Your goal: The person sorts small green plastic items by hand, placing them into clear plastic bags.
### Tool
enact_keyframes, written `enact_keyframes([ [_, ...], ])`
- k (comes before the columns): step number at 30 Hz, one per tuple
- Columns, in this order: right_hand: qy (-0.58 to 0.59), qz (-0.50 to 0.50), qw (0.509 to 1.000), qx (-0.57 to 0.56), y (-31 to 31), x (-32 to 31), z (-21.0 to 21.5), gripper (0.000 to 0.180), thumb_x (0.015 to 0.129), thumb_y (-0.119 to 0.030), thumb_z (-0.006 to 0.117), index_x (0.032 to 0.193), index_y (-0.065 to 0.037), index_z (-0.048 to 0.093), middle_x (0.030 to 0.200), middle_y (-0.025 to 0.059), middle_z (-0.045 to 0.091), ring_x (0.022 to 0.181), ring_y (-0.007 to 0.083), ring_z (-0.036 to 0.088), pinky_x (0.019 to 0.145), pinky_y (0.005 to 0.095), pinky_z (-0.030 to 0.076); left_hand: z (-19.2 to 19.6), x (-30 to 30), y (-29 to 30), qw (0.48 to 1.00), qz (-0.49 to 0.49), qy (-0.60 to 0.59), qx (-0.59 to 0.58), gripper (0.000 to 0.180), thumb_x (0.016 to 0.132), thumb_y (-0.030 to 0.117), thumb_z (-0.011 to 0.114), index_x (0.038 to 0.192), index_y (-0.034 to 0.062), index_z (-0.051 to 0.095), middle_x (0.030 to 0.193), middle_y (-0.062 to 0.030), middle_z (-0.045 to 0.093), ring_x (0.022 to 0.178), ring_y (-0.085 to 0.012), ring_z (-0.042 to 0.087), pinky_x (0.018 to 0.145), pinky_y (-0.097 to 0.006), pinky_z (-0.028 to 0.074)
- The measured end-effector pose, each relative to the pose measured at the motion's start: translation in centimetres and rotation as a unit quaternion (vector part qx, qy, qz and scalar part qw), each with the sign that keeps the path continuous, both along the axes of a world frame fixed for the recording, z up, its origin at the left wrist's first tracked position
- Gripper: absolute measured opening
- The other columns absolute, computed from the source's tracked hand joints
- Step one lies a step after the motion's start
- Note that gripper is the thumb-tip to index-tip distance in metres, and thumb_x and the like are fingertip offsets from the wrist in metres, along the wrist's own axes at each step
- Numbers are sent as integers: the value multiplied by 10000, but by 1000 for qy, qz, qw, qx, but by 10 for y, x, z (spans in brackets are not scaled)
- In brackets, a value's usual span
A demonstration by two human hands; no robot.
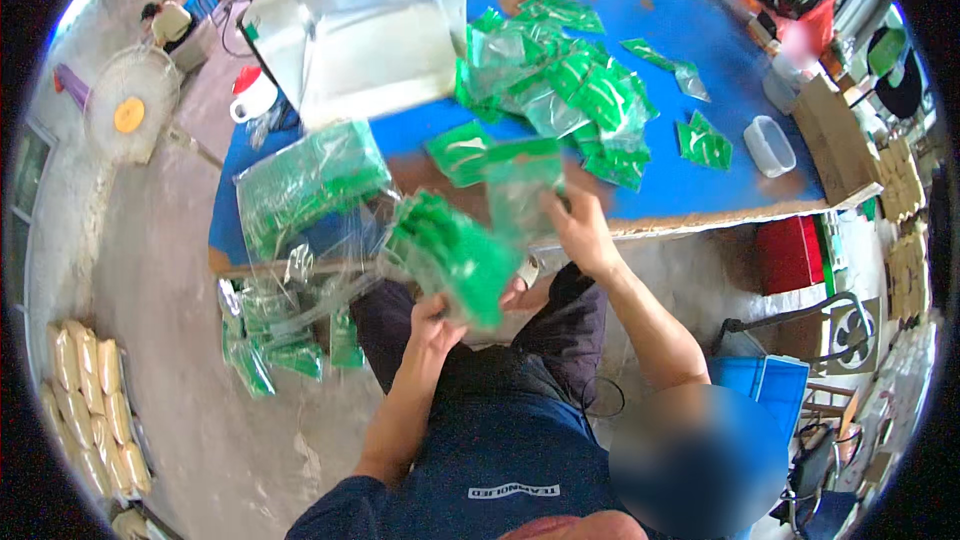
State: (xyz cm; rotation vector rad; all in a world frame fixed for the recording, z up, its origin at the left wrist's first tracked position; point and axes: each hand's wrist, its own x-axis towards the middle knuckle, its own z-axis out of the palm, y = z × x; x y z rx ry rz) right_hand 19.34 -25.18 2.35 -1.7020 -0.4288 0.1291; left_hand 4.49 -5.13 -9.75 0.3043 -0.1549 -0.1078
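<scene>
Two bare hands are working at the near edge of a blue table (690, 30). Item one: the left hand (432, 320) is gripping, fingers closed around its lower end, a thick stack of green packets (450, 255), which is tilting up and leftward over the person's lap, just below the table edge. Item two: the right hand (580, 230) is pinching, fingers closed on its lower right corner, a single clear bag with a green header (520, 190); this bag is hanging upright just above and to the right of the stack, close to it, though whether they are touching cannot be told. Item three: a loose heap of green-and-clear packets (560, 80) is lying on the middle of the table, well beyond the hands. Item four: a large clear bag filled with green packets (310, 180) is sitting at the table's left corner. Item five: a shiny metal tray (360, 40) is resting at the far left of the table. Item six: a small clear plastic container (770, 145) is standing near the right edge. Item seven: more green packets in clear wrap (270, 340) are hanging below the left corner, above the concrete floor (170, 290).
</scene>
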Motion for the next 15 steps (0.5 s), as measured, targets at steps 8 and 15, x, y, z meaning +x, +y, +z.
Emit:
enact_keyframes([
  [8,-212,56,964,-149,45,47,7,441,930,-317,647,1222,9,598,1173,198,628,1107,222,585,954,374,460,-24,-38,4,981,42,190,12,698,782,192,738,1393,21,446,1369,-175,537,1247,-393,517,1062,-632,373],
  [15,-412,259,798,-356,82,38,-29,919,779,-528,707,1468,-33,354,1555,217,268,1421,394,289,1173,499,235,-2,-80,26,990,34,134,-14,822,711,118,773,1437,44,394,1393,-142,519,1285,-347,498,1094,-537,391],
])
